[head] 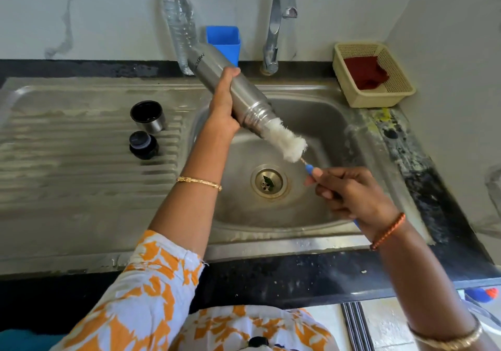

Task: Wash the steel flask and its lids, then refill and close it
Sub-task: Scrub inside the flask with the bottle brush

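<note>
My left hand (pixel 222 106) grips the steel flask (pixel 244 96) around its middle, holding it tilted over the sink basin (pixel 325 123) with the open mouth pointing down and right. A white bottle brush (pixel 284 140) sticks partly out of the mouth. My right hand (pixel 349 193) holds the brush's blue handle (pixel 311 170) just below the bristles. Two lids stand on the drainboard at the left: a steel cup lid (pixel 147 116) with a dark inside, and a black stopper (pixel 143 144) in front of it.
A tap (pixel 276 22) rises behind the basin, with no water seen running. A clear plastic bottle (pixel 180 22) and a blue container (pixel 223 40) stand at the back. A cream basket (pixel 372 73) with a red cloth sits at the right. The drain (pixel 268 181) lies under the brush.
</note>
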A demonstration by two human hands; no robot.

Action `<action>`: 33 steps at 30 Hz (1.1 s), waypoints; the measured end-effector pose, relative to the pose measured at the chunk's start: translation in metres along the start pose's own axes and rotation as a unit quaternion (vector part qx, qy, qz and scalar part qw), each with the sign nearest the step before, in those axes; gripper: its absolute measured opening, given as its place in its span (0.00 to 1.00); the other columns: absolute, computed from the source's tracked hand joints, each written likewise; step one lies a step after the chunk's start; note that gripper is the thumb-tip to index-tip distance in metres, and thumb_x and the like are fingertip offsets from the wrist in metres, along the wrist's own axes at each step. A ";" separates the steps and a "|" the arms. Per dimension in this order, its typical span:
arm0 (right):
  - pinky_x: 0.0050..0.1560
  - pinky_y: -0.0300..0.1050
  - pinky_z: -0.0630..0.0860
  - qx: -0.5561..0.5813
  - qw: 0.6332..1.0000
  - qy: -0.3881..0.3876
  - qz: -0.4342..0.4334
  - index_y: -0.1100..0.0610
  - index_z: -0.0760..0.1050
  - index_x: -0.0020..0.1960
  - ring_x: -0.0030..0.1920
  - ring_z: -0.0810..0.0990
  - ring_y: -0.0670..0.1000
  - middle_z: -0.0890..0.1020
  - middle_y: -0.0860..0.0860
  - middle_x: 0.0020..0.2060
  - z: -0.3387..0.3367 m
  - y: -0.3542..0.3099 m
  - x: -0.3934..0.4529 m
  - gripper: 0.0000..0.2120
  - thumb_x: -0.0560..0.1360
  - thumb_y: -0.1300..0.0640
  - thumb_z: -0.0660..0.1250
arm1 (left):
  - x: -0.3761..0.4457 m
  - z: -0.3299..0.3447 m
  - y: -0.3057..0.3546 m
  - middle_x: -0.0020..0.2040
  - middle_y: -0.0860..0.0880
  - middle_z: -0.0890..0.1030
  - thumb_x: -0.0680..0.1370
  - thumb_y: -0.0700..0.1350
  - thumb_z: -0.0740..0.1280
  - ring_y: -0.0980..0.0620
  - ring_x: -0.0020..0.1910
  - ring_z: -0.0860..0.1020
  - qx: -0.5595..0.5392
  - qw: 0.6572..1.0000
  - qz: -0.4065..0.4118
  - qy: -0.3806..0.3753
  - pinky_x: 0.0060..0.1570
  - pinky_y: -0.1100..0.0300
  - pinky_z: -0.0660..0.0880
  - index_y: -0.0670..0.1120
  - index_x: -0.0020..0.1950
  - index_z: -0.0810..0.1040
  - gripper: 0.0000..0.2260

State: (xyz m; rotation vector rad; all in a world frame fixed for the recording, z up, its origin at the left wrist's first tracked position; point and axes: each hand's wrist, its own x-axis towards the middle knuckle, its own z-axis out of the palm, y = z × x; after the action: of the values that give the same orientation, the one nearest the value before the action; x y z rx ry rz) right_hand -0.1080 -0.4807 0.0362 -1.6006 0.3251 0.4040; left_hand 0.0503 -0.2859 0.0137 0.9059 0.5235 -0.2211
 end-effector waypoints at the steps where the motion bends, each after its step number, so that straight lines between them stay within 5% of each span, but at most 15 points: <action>1: 0.20 0.29 0.51 0.008 1.000 0.001 -0.001 0.64 0.78 0.40 0.19 0.55 0.43 0.65 0.48 0.22 0.001 -0.003 0.004 0.12 0.78 0.58 0.62 | 0.000 0.005 0.002 0.49 0.42 0.79 0.71 0.51 0.73 0.43 0.47 0.81 0.001 1.000 0.005 -0.001 0.48 0.44 0.80 0.43 0.58 0.72 0.21; 7: 0.20 0.28 0.51 0.045 0.998 -0.009 -0.031 0.64 0.77 0.40 0.19 0.55 0.42 0.65 0.48 0.22 0.000 -0.003 0.005 0.12 0.78 0.58 0.62 | 0.007 0.014 0.030 0.49 0.42 0.79 0.71 0.50 0.73 0.43 0.47 0.81 -0.003 0.999 0.049 0.001 0.49 0.43 0.80 0.42 0.60 0.71 0.23; 11: 0.20 0.29 0.55 -0.019 0.995 0.040 -0.088 0.63 0.80 0.38 0.17 0.58 0.42 0.66 0.49 0.22 -0.019 0.004 -0.007 0.11 0.76 0.59 0.64 | 0.009 0.014 0.046 0.44 0.43 0.79 0.72 0.50 0.72 0.44 0.41 0.81 -0.026 0.998 0.049 -0.005 0.44 0.45 0.81 0.41 0.55 0.73 0.18; 17: 0.23 0.31 0.57 -0.197 0.946 0.100 -0.237 0.67 0.79 0.37 0.21 0.60 0.43 0.66 0.46 0.19 -0.034 0.026 -0.015 0.14 0.74 0.57 0.65 | 0.008 0.016 0.041 0.44 0.43 0.78 0.72 0.49 0.72 0.45 0.43 0.80 0.010 1.000 0.022 -0.001 0.51 0.44 0.79 0.42 0.50 0.71 0.15; 20: 0.23 0.32 0.57 -0.220 0.931 0.121 -0.266 0.55 0.81 0.37 0.22 0.60 0.43 0.65 0.46 0.21 -0.045 0.041 -0.017 0.09 0.73 0.56 0.66 | 0.007 0.018 0.034 0.44 0.43 0.77 0.73 0.48 0.71 0.44 0.43 0.79 0.021 1.000 0.002 0.002 0.53 0.44 0.79 0.42 0.49 0.71 0.14; 24: 0.23 0.34 0.59 -0.231 0.925 0.140 -0.267 0.45 0.81 0.39 0.23 0.60 0.42 0.66 0.47 0.23 -0.057 0.059 -0.013 0.08 0.73 0.57 0.67 | 0.009 0.017 0.026 0.46 0.42 0.79 0.71 0.48 0.73 0.43 0.45 0.81 0.041 0.999 -0.005 0.019 0.50 0.43 0.79 0.42 0.53 0.72 0.17; 29: 0.22 0.31 0.59 -0.125 0.954 0.161 -0.221 0.50 0.84 0.38 0.22 0.61 0.41 0.69 0.46 0.20 -0.087 0.081 -0.025 0.12 0.76 0.59 0.66 | 0.018 0.003 0.047 0.51 0.42 0.82 0.67 0.48 0.75 0.44 0.46 0.83 0.063 0.994 0.048 0.076 0.42 0.45 0.81 0.42 0.61 0.73 0.26; 33: 0.23 0.29 0.60 -0.119 0.950 0.202 -0.207 0.54 0.80 0.37 0.21 0.65 0.41 0.70 0.44 0.18 -0.067 0.066 -0.007 0.11 0.76 0.62 0.65 | -0.001 0.010 0.048 0.46 0.45 0.80 0.70 0.49 0.75 0.48 0.42 0.81 0.214 0.976 0.032 0.015 0.36 0.56 0.80 0.44 0.53 0.74 0.17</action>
State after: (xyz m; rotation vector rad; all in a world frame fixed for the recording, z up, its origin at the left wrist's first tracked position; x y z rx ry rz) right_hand -0.1393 -0.5521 -0.0164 -1.9337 0.2438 -0.2213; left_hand 0.0719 -0.2648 0.0524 1.3458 0.4804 -0.2671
